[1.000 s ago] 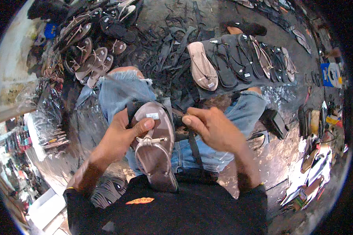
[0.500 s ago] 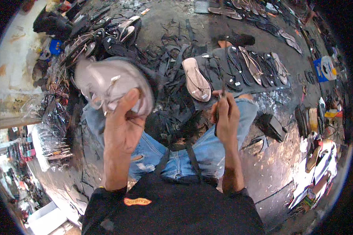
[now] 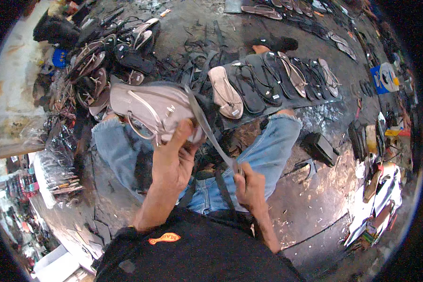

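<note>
My left hand [image 3: 171, 162] grips the heel end of a greyish-pink thong sandal [image 3: 143, 103], thumb on top of the sole. The thin straps of the sandal face up, and its toe points to the left. In my right hand [image 3: 250, 190] is a long, thin-bladed knife [image 3: 212, 137], gripped by the handle. Its blade slants up and left, with the tip end along the far right edge of the sandal's sole. Whether the blade bites into the edge, I cannot tell.
A row of finished-looking sandals [image 3: 226, 93] lies on a dark board beyond my right knee. More sandals [image 3: 96, 77] are heaped at the far left. Dark scraps [image 3: 197, 63] litter the floor between. A black block [image 3: 322, 149] sits to the right.
The sandal has come right and turned flatter in my left hand. My right hand has moved down and left, bringing the knife blade to the sandal's edge.
</note>
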Tool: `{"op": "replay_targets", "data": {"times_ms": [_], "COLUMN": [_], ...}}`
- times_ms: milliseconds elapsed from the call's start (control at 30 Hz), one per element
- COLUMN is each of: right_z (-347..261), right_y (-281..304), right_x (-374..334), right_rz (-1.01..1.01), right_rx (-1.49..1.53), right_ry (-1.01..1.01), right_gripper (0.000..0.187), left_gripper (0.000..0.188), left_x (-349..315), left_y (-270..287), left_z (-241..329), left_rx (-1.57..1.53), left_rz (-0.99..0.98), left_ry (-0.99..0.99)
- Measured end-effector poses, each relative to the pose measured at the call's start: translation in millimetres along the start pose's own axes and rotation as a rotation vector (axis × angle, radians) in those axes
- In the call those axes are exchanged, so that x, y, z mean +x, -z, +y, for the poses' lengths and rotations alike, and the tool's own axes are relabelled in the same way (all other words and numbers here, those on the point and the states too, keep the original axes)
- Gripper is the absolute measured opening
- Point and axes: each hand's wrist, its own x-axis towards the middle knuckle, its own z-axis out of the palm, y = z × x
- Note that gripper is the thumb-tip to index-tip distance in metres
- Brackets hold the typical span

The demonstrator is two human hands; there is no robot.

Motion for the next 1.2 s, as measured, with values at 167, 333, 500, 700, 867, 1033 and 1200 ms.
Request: {"op": "replay_targets", "data": {"times_ms": [167,333,500,700,867,1033,1200], "right_z": [-33.6,-58.7,-74.1,-63.5,-40.9,-37.2,-52.0], "right_y": [17.5,6.4,-31.5,-37.1,-12.5,-34.2,-63.4], "right_x": [63.0,91.4,82.1,50.4,33.4,83.3,145.9], "right_rz": [-0.076,-0.198,-0.099,-0.154,-0.266,-0.216,-0.084], "right_rx": [0.005,-0.066,-0.047,0.041,-0.013,0.084,0.359], "right_ry": [0.143,0.191,0.209,0.115,0.026,0.199,0.242], "right_gripper": [0.023,0.017,0.023,0.022,0.026,0.022,0.027], "left_gripper": [0.046,0.038,0.029,0.026,0.019,0.024,0.032], "left_x": [-9.5,-15.0,-24.8,-38.1,-40.8,-41.5,-51.2], "left_y": [40.3,75.3,76.5,49.6,62.8,68.2,95.7], "left_z": [-16.9,-3.0,13.4,2.5,-6.7,-13.2,-10.3], "left_rx": [0.182,0.358,0.467,0.225,0.225,0.204,0.277], "left_rz": [-0.010,0.038,0.053,0.155,0.141,0.272,0.125], "left_ry": [0.050,0.130,0.121,-0.008,-0.029,0.090,0.184]}}
